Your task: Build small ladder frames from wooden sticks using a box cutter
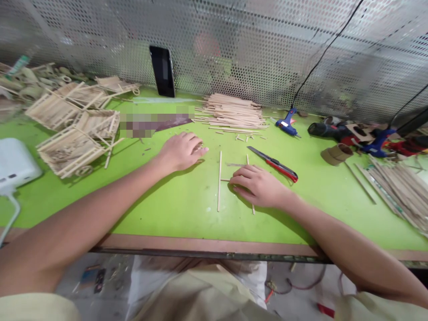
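My right hand (259, 185) is closed, its thumb and fingertips at a short thin wooden stick (225, 179). The short piece reaches sideways to a longer upright stick (220, 180). Another long stick (247, 159) passes beneath my right hand, so its middle is hidden. To the left, my left hand (182, 151) rests palm down near the table surface, fingers curled toward the thumb; what lies inside them is too small to make out. Beyond my right hand lies a red and black utility knife (274, 164) with its blade out.
A pile of sticks (234, 111) lies at the back, short offcuts (240, 137) before it. Small wooden carts (73, 142) stand left, near a white device (16, 165). A phone (162, 71) leans on the mesh. Blue glue gun (288, 122), bamboo ring (336, 154) and strips (397, 189) are right.
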Demonstrator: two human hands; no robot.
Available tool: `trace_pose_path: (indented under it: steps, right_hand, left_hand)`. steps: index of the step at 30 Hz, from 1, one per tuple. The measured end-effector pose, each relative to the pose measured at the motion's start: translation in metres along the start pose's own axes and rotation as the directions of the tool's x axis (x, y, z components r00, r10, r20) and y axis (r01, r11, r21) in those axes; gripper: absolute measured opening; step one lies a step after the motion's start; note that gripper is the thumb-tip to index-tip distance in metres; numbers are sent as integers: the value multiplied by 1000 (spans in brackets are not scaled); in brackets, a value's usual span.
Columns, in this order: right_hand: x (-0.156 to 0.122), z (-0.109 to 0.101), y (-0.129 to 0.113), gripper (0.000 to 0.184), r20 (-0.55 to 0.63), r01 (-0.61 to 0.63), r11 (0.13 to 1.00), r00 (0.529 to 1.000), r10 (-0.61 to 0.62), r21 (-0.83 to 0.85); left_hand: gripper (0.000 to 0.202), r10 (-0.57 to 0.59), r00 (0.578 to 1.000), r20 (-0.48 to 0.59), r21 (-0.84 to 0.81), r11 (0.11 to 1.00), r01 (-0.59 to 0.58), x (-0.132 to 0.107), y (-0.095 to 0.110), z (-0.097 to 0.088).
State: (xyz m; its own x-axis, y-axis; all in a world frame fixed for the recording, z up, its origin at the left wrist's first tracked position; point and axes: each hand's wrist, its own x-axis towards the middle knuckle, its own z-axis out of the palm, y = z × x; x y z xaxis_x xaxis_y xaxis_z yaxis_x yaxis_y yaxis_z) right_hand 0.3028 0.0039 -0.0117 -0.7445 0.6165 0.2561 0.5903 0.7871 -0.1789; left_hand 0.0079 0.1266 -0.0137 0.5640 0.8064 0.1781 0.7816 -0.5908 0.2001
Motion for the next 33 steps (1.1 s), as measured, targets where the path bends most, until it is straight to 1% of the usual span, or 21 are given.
trace_pose_path:
  steps: [4, 8, 10, 13, 16, 20, 23, 28, 33]
  right_hand:
    - [0, 0, 0, 31, 12, -8, 1000, 1000, 8, 7]
    - [1, -1, -1, 32, 27, -26, 999, 999, 26, 22]
    - [1, -2, -1, 31, 32, -30, 999, 999, 29, 24]
    - [1, -2, -1, 31, 31, -25, 1000, 999, 24, 18]
    - [1, -1, -1, 30, 33, -23, 1000, 999, 23, 17]
    - [0, 0, 0, 31, 38, -28, 1000, 999, 27, 11]
    - [0, 0, 0, 31, 42, -35, 999, 999, 35, 6]
    - [0, -1, -1, 30, 58, -50, 999, 997, 50, 4]
    - [0, -1, -1, 30, 52, -48, 999, 998, 47, 23]
  left_hand:
    - [59, -32, 999, -16, 79, 996, 33, -1, 6, 6]
    - [53, -102, 993, -52, 57, 993, 105, 3, 0, 6]
    - [55, -121, 991, -54, 49, 991, 123, 7, -3, 5]
    - [70, -101, 993, -57, 72, 992, 105, 14, -4, 6]
    - [79, -79, 993, -89, 87, 992, 86, 19, -3, 7]
    - [78, -61, 984, -168, 73, 995, 74, 16, -2, 7]
    - [75, -54, 979, -195, 53, 996, 66, 10, -3, 5]
    - [74, -42, 981, -187, 52, 997, 53, 4, -3, 4]
    - [67, -32, 993, -113, 50, 998, 38, 1, -1, 1]
